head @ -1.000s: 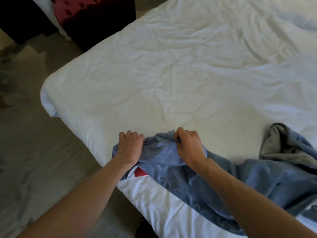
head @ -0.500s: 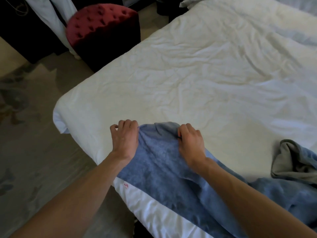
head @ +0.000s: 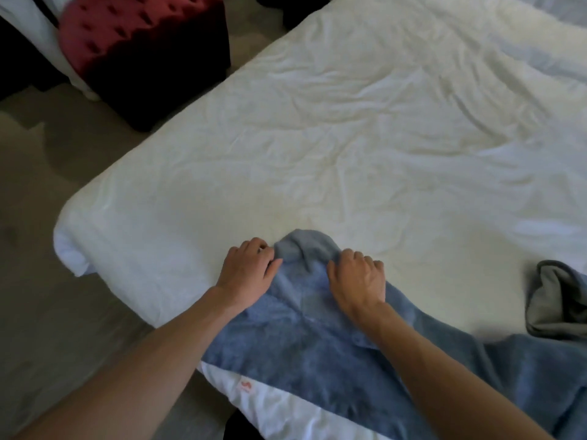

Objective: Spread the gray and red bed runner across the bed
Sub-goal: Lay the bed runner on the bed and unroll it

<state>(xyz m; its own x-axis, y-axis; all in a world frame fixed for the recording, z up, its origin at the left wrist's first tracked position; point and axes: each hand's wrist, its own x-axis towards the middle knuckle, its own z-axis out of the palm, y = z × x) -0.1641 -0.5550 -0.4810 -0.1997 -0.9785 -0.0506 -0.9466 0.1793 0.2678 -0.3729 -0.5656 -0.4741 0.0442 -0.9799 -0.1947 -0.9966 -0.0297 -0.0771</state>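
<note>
The bed runner (head: pixel 317 344) lay in a rumpled diagonal band over the near corner of the bed (head: pixel 349 138). Its blue-gray face was up, with one end bunched into a small hump between the two hands and the rest trailing off toward the lower right. Farther right, a loose part of it was turned over in a gray heap (head: pixel 552 300) on the white cover, so most of the bed was bare of it.

The left hand (head: pixel 246 274) sat at the left side of the hump, its fingers (head: pixel 254 246) curled in and pinching the cloth's edge. The right hand (head: pixel 357 284) sat near it on the other side, knuckles bent and fingers clenched on the same fold. Both wrists rested low on the fabric. With two holds on one short edge, the grip looked meant to find the end and draw it out flat and square to the bed's side, rather than to lift the whole piece.

No red part of the runner showed; only a small red mark (head: pixel 245 385) appeared on the white cover below it. The spreading seemed barely begun. A red tufted stool (head: pixel 133 42) stood on the floor (head: pixel 47 312) past the bed's far corner, well apart from the hands.
</note>
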